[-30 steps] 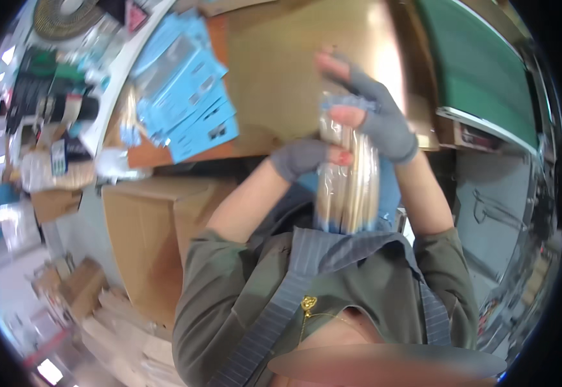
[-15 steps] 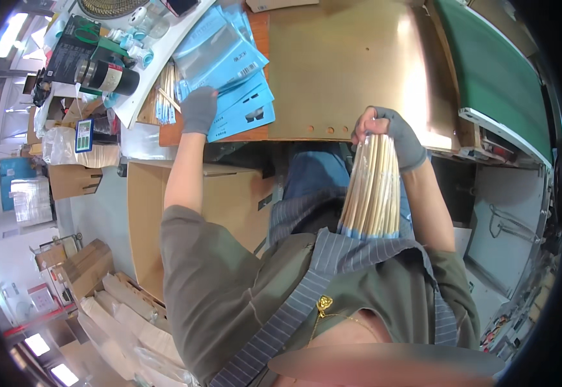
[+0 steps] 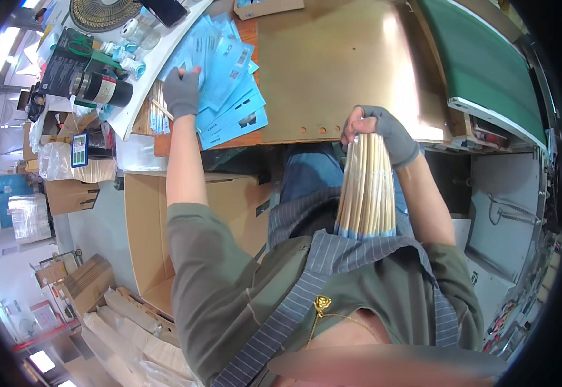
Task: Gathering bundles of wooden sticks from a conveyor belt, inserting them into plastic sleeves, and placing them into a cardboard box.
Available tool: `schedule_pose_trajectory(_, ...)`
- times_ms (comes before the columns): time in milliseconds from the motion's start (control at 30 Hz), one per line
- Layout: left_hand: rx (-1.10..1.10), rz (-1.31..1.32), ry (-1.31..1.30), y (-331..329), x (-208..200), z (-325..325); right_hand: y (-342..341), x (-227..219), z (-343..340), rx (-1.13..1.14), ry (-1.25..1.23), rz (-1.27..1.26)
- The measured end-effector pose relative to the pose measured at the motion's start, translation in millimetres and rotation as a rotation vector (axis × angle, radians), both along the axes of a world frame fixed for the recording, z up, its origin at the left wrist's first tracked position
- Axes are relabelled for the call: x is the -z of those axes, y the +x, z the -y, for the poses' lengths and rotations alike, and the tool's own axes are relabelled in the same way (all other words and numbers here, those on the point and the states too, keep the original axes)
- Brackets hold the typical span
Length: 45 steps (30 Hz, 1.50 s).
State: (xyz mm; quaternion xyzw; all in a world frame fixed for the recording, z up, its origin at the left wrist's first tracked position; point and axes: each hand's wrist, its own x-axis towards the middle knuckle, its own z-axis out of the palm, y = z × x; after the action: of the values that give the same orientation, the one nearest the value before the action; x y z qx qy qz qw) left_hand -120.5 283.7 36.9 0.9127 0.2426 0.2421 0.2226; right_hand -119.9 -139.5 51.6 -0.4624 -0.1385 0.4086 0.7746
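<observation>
My right hand (image 3: 387, 135), in a grey fingerless glove, is closed around the top of a bundle of wooden chopsticks (image 3: 366, 187). They look wrapped in clear plastic, with blue lower ends hanging near my apron. At the upper left, my gloved left hand (image 3: 183, 95) has its fingers curled at the edge of a light blue plastic bag (image 3: 228, 71), which bends up over a pile of similar blue bags (image 3: 232, 122). The fingertips are partly hidden. Beside that wrist lie more wrapped chopsticks (image 3: 159, 116).
A brown metal-topped table (image 3: 332, 71) spans the far side, with a green board (image 3: 481, 58) at its right. A white shelf on the left carries a black thermos (image 3: 103, 89), small bottles and a phone (image 3: 165, 9). An open cardboard box (image 3: 145, 226) stands below the table.
My left hand has moved up and slightly left, and the top blue bag has shifted and bent. The right hand still grips the chopsticks in nearly the same place.
</observation>
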Motion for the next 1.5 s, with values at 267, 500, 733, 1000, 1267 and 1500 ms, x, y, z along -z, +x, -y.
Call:
schedule_pose_trajectory(267,0.004,-0.113,0.213,15,69,-9,-2,-10,2,-0.016,-0.007,0.018)
schedule_pose_trajectory(500,-0.057,0.195,0.178,26,-23,27,3,2,14,-0.029,-0.011,0.022)
schedule_pose_trajectory(733,0.757,-0.347,0.11,-1,132,213,-2,-8,-9,-0.093,0.052,-0.046)
schedule_pose_trajectory(1000,0.664,-0.234,-0.582,-7,124,263,10,37,16,0.052,0.066,-0.245)
schedule_pose_trajectory(1267,0.764,0.151,0.04,-55,41,278,12,69,12,-0.014,-0.338,0.589)
schedule_pose_trajectory(1500,0.993,0.383,0.065,-78,35,288,-5,89,1,0.275,-0.033,0.0)
